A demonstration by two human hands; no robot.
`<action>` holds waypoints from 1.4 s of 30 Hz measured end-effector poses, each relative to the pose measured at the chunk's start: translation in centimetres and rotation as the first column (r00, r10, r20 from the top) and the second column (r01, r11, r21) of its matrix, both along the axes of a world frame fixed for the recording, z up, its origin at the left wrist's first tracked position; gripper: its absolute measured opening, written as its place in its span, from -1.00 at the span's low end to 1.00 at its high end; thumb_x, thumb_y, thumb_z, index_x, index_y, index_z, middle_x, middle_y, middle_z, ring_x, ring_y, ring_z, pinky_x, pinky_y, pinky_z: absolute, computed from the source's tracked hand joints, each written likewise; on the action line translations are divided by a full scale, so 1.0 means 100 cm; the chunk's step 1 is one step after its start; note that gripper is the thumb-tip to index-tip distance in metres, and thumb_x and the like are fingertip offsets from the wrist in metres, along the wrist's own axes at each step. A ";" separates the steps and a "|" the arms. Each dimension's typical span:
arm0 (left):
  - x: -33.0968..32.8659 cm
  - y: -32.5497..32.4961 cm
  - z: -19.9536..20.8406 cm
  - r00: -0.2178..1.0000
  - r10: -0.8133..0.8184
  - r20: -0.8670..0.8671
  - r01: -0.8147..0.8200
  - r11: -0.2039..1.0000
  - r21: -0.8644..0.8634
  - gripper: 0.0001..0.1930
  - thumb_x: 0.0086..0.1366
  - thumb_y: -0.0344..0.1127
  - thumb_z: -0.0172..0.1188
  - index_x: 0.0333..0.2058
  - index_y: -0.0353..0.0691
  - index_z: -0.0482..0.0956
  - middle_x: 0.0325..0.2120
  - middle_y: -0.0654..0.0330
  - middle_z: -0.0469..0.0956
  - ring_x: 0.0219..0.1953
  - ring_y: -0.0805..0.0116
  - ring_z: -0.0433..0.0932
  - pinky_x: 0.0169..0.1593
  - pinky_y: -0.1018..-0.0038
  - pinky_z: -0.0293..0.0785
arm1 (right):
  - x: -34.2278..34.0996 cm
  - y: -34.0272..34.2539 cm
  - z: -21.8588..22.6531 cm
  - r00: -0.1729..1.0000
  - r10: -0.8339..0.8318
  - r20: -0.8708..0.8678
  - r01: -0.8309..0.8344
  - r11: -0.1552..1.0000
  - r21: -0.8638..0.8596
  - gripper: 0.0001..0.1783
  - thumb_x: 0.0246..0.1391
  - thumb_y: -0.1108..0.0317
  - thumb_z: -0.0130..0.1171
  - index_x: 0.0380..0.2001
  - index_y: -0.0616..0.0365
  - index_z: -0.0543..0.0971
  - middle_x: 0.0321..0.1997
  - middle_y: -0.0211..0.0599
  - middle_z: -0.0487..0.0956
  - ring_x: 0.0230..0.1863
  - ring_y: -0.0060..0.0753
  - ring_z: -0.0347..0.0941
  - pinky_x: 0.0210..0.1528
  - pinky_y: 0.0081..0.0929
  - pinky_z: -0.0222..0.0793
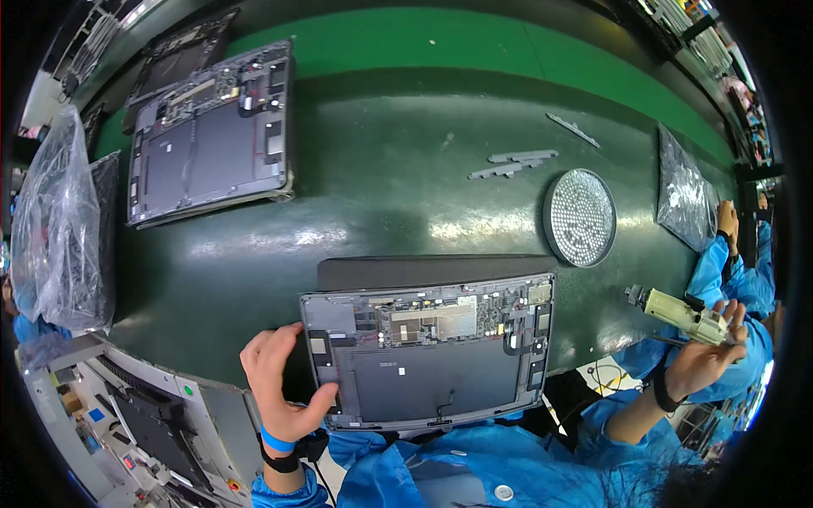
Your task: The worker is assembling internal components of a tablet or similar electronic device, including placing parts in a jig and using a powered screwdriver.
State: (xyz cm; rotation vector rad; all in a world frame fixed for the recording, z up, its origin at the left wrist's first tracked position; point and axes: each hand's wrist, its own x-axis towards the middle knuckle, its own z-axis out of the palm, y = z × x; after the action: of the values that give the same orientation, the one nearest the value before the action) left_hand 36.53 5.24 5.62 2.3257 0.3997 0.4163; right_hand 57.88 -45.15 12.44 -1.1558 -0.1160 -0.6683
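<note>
Left hand point(284, 381): thumb and fingers spread, at the laptop chassis's point(436, 366) left edge
Right hand point(707, 356): fingers curled round the power driver point(675, 311) (well right of the chassis)

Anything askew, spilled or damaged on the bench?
Nothing looks spilled or plainly damaged. Slightly untidy: beyond the round, dimpled grey tray, one slim grey notched strip lies apart, angled differently from the grey strips to its left. Fine damage inside the opened dark-grey laptop-like device would be too small to tell.
</note>
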 end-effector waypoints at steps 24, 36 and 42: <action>-0.001 0.007 -0.005 0.991 -0.127 -0.037 0.132 0.973 0.190 -0.49 -0.07 -0.03 0.31 -0.15 -0.22 0.61 -0.19 0.03 0.56 -0.10 -0.02 0.48 -0.03 0.11 0.21 | 0.044 0.124 -0.042 0.882 0.411 -0.231 -0.436 0.897 -0.069 0.13 0.13 -0.54 -0.33 0.20 0.48 0.26 -0.59 -0.31 0.35 -0.57 -0.47 0.19 -0.50 -0.52 0.12; 0.012 -0.002 0.008 0.957 -0.207 -0.203 0.231 0.967 0.104 -0.51 0.05 -0.04 0.21 -0.06 -0.15 0.62 0.09 -0.26 0.36 0.09 -0.23 0.30 0.16 -0.03 0.09 | 0.022 0.240 0.001 0.608 0.787 0.103 -0.753 0.613 -0.237 -0.53 0.20 -0.04 0.13 -0.03 0.08 0.52 -0.70 -0.43 0.46 -0.69 -0.49 0.37 -0.65 -0.49 0.36; 0.015 0.000 0.008 0.962 -0.208 -0.175 0.224 0.972 0.073 -0.52 -0.02 -0.06 0.22 -0.08 -0.07 0.65 0.04 -0.22 0.41 0.01 -0.17 0.38 0.07 0.06 0.14 | 0.010 0.262 -0.012 0.401 0.914 0.064 -0.861 0.400 -0.315 -0.86 0.09 0.45 0.28 -0.35 0.28 0.53 -0.59 -0.22 0.57 -0.60 -0.25 0.50 -0.52 -0.34 0.52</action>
State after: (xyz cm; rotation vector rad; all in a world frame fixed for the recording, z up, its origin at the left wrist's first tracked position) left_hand 38.06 5.28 6.41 2.4711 0.2042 0.1374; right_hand 58.91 -18.93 11.27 -1.0309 -0.9994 0.2363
